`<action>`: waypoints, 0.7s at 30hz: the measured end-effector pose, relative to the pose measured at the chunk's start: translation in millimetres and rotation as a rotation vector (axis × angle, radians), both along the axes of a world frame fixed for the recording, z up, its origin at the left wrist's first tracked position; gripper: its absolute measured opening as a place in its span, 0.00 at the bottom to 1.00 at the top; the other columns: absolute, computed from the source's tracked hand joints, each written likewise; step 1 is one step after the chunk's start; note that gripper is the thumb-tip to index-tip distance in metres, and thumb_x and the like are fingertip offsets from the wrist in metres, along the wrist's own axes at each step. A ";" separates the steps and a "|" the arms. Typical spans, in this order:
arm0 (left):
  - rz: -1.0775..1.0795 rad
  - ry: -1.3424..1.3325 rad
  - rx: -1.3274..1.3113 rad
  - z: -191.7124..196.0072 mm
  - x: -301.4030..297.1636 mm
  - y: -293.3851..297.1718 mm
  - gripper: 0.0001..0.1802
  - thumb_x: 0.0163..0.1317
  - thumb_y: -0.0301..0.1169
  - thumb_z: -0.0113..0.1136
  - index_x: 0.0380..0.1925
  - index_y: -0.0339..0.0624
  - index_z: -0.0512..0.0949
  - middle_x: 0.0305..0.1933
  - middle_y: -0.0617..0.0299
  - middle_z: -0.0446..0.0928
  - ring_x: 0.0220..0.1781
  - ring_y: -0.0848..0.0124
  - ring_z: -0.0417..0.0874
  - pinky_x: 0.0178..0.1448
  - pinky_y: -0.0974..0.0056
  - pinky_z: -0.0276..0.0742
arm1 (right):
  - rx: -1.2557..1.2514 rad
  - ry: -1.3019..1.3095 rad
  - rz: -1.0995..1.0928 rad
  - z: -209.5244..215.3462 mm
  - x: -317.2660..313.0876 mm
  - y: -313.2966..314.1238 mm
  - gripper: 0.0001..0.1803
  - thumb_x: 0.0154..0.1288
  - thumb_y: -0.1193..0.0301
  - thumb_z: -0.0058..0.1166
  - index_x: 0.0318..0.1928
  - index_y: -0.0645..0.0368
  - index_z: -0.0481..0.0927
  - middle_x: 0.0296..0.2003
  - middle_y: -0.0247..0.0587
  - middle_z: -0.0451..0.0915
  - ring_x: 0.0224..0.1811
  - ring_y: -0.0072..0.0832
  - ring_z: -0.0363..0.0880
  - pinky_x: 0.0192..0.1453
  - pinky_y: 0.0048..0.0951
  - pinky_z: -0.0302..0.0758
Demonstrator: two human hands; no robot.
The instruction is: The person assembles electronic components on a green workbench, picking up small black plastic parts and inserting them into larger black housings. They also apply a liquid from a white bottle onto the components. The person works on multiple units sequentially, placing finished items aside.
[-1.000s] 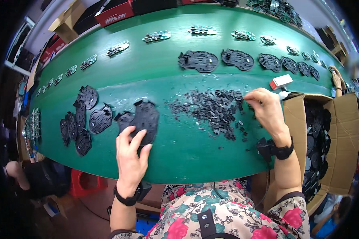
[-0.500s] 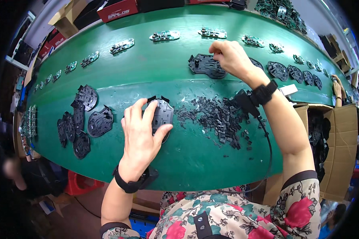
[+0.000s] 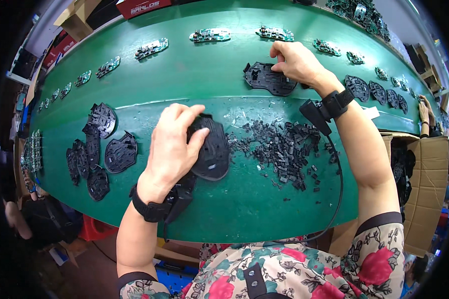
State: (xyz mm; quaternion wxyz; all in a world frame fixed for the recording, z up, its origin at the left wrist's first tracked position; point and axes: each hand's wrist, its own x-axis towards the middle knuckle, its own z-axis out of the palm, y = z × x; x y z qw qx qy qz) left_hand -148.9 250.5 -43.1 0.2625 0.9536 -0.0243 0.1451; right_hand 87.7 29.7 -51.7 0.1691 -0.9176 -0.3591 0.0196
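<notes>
My left hand (image 3: 172,144) grips a black plastic shell (image 3: 213,152) along its left edge, thumb and fingers closed on it. That shell is tilted, slightly blurred, with a small pale mark near its lower end. Farther off to the right, my right hand (image 3: 299,65) has its fingers bent together at another black shell (image 3: 270,78) lying ribbed side up on the green table. Whatever those fingertips pinch is too small or hidden to make out. Between my hands and nearer to me lies a spread pile of small black plastic parts (image 3: 289,149).
Several black shells (image 3: 121,152) lie in a group at left, and more (image 3: 357,88) in a row at right. Green circuit boards (image 3: 209,35) line the far side. A cardboard box (image 3: 424,189) stands at right, near another person's hands (image 3: 425,113). A black cable (image 3: 340,184) hangs by my right forearm.
The shell in my left hand has been raised and tilted toward me. My right hand stays by the far shell. The whole view has shifted a little.
</notes>
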 end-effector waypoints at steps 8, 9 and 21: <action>0.238 0.000 0.029 36.8 27.1 32.6 0.21 0.53 0.31 0.66 0.49 0.41 0.79 0.36 0.52 0.77 0.38 0.60 0.81 0.44 0.60 0.76 | -0.043 0.212 -0.052 8.9 22.2 -3.5 0.17 0.47 0.71 0.72 0.36 0.65 0.81 0.27 0.42 0.82 0.31 0.30 0.82 0.36 0.31 0.77; 0.245 0.035 0.000 36.8 37.8 40.9 0.21 0.53 0.33 0.66 0.48 0.41 0.80 0.35 0.53 0.77 0.37 0.60 0.81 0.44 0.60 0.76 | -0.072 0.176 -0.073 9.8 24.2 -1.9 0.17 0.44 0.70 0.74 0.33 0.64 0.81 0.27 0.43 0.82 0.31 0.32 0.82 0.36 0.32 0.77; 0.326 0.140 0.104 -18.2 122.3 65.8 0.28 0.52 0.48 0.68 0.46 0.40 0.82 0.31 0.58 0.80 0.35 0.67 0.81 0.43 0.63 0.76 | -0.054 0.118 -0.012 8.6 11.7 -8.4 0.11 0.49 0.73 0.68 0.30 0.65 0.81 0.25 0.45 0.82 0.30 0.34 0.82 0.36 0.32 0.77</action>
